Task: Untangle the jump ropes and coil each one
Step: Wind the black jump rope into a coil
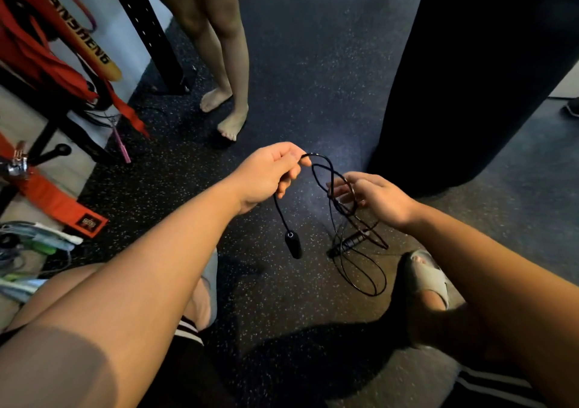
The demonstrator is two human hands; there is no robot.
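black jump rope (322, 169) arcs between both hands above the floor (313, 63), one handle (293, 245) dangling, its loops trailing to the floor by a second handle (351, 241). left hand (269, 172) pinches the cord; right hand (372, 194) has loose fingers threaded through a loop. best to feed the dangling handle back through slowly, without pulling tight.

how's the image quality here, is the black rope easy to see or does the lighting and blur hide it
Head view: dim and warm-toned, with a brighter patch of floor behind the hands; the thin black rope shows against that patch but fades over the dark floor lower down; wide-angle stretch swells the forearms; the left hand and right hand are slightly soft.
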